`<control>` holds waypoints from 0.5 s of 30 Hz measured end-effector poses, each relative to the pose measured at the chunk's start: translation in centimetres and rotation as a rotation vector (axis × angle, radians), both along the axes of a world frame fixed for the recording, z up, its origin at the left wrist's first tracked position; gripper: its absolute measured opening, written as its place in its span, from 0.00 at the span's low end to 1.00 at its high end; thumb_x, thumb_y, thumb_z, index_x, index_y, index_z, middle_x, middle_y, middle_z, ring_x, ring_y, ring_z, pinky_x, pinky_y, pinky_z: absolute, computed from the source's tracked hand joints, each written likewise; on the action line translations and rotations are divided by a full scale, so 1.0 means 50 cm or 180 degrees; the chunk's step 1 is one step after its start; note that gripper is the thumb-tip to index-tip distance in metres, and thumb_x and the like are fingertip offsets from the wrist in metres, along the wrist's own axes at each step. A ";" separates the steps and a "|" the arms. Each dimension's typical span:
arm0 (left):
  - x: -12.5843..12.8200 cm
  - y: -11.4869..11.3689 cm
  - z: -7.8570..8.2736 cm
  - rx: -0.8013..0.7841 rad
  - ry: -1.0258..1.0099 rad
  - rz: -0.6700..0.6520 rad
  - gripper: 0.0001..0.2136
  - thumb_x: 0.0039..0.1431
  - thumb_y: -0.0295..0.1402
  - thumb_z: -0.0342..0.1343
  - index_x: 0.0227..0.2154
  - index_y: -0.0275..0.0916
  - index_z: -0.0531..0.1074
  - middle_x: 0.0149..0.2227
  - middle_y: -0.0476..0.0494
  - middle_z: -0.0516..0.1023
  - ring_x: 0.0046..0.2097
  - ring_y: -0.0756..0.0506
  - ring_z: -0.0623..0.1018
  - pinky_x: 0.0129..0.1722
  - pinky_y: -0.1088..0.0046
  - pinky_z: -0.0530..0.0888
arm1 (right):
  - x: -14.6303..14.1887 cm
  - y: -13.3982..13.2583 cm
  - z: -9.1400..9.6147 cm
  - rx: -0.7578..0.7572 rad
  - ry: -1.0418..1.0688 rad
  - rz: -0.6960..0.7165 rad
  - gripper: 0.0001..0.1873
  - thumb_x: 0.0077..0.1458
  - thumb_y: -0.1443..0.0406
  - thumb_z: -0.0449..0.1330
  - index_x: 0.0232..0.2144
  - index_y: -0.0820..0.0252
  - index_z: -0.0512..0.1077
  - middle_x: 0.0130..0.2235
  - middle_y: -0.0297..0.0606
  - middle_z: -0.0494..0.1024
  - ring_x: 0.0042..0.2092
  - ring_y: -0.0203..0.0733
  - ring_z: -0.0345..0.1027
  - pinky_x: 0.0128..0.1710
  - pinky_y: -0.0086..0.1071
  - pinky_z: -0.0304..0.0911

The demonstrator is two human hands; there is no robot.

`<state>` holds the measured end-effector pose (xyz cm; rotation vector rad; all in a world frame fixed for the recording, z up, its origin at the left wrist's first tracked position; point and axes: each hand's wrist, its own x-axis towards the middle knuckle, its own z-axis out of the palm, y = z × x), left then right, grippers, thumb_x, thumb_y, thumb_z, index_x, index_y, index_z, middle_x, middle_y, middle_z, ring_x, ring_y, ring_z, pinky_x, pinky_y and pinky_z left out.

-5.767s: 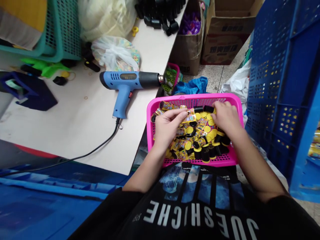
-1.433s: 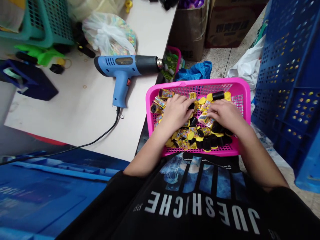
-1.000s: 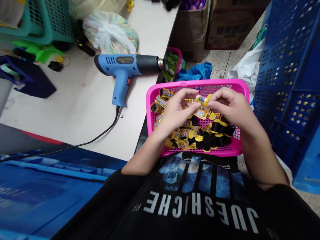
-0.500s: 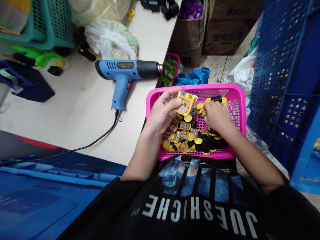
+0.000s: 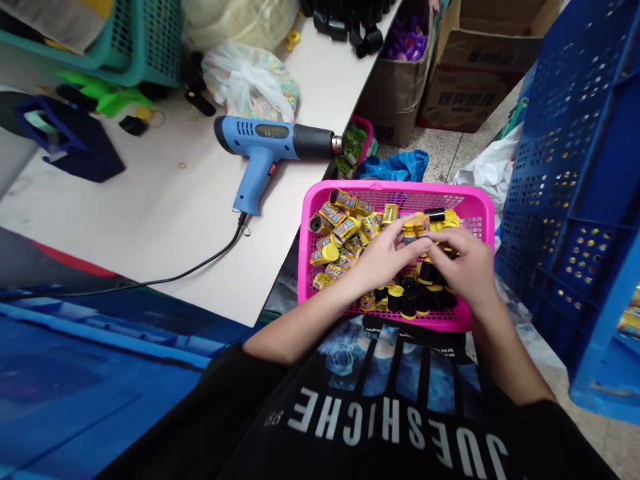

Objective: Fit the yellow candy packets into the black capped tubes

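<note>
My left hand is over the middle of a pink basket, its thumb and fingers pinching a small stack of yellow printed sleeves. Close against it, my right hand has its thumb and fingers pressed together at the stack's edge; what lies in that pinch is hidden. Small canisters in yellow printed wrap fill the basket's left side. Toward the near right lie bare black canisters with yellow lids. Another black canister lies by the far right wall.
A blue heat gun lies on the white table, its nozzle toward the basket and its cord trailing left. Beyond it sit a knotted plastic bag and a tape dispenser. Cardboard boxes and blue crates flank the floor.
My left hand has moved right with the yellow sleeves, uncovering wrapped canisters at the left. My right hand has lifted from the canisters and come together with the left. The view has shifted slightly.
</note>
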<state>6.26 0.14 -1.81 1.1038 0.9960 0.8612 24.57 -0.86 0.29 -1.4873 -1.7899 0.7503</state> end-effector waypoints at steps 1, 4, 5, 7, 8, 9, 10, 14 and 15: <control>0.004 0.001 -0.002 -0.0160 -0.0240 0.0082 0.23 0.61 0.46 0.63 0.55 0.39 0.72 0.54 0.37 0.81 0.54 0.40 0.81 0.54 0.61 0.78 | -0.009 -0.006 0.003 0.0186 -0.0056 0.0291 0.08 0.60 0.60 0.63 0.35 0.55 0.83 0.37 0.40 0.86 0.39 0.46 0.77 0.45 0.42 0.71; -0.001 0.012 0.002 -0.0474 -0.0476 0.0316 0.17 0.62 0.44 0.63 0.47 0.39 0.74 0.46 0.41 0.82 0.45 0.44 0.82 0.48 0.63 0.81 | -0.026 -0.006 0.004 0.0300 -0.0028 0.0345 0.08 0.63 0.61 0.62 0.37 0.54 0.82 0.39 0.39 0.86 0.41 0.46 0.78 0.45 0.42 0.71; -0.007 0.018 0.007 -0.0479 -0.0487 0.0349 0.15 0.62 0.43 0.63 0.46 0.39 0.74 0.45 0.42 0.82 0.43 0.45 0.82 0.47 0.63 0.81 | -0.030 0.000 0.004 0.0281 -0.0002 0.0103 0.08 0.62 0.61 0.63 0.37 0.55 0.82 0.38 0.39 0.86 0.39 0.45 0.78 0.42 0.40 0.71; -0.020 0.032 0.025 -0.0266 -0.0393 0.0373 0.12 0.61 0.40 0.64 0.43 0.40 0.75 0.42 0.44 0.82 0.41 0.45 0.82 0.45 0.65 0.81 | -0.038 0.016 0.003 0.0268 -0.0050 -0.0384 0.07 0.60 0.60 0.65 0.33 0.56 0.81 0.35 0.38 0.85 0.35 0.44 0.77 0.38 0.38 0.70; -0.025 0.041 0.036 -0.0067 -0.0286 0.0372 0.11 0.60 0.38 0.66 0.42 0.40 0.76 0.41 0.45 0.82 0.42 0.45 0.82 0.45 0.66 0.81 | -0.044 0.025 0.003 0.0263 -0.0102 -0.0504 0.07 0.59 0.61 0.65 0.31 0.56 0.80 0.33 0.37 0.84 0.33 0.43 0.75 0.37 0.38 0.69; -0.028 0.049 0.048 0.0128 -0.0172 0.0363 0.10 0.58 0.36 0.67 0.40 0.39 0.76 0.41 0.46 0.82 0.43 0.45 0.82 0.46 0.66 0.81 | -0.050 0.034 0.003 0.0263 -0.0138 -0.0549 0.07 0.58 0.61 0.65 0.29 0.57 0.79 0.31 0.36 0.83 0.32 0.42 0.74 0.37 0.37 0.68; -0.030 0.056 0.059 0.0284 -0.0062 0.0360 0.10 0.57 0.34 0.68 0.40 0.39 0.76 0.41 0.47 0.82 0.45 0.44 0.82 0.47 0.66 0.80 | -0.057 0.042 0.003 0.0269 -0.0154 -0.0561 0.08 0.58 0.62 0.65 0.28 0.57 0.78 0.29 0.35 0.82 0.31 0.41 0.72 0.37 0.37 0.68; -0.026 0.065 0.085 0.0529 0.0140 0.0502 0.09 0.57 0.31 0.68 0.39 0.39 0.76 0.40 0.48 0.81 0.48 0.43 0.83 0.48 0.66 0.80 | -0.084 0.059 -0.005 0.0483 -0.0108 -0.0658 0.07 0.57 0.64 0.61 0.26 0.56 0.72 0.26 0.33 0.75 0.28 0.38 0.66 0.35 0.36 0.66; -0.024 0.064 0.085 0.0517 0.0121 0.0542 0.09 0.57 0.31 0.68 0.39 0.39 0.76 0.39 0.48 0.81 0.47 0.43 0.83 0.47 0.67 0.80 | -0.089 0.060 -0.008 0.0550 -0.0145 -0.0680 0.07 0.56 0.64 0.61 0.26 0.55 0.70 0.26 0.33 0.74 0.29 0.39 0.66 0.35 0.36 0.66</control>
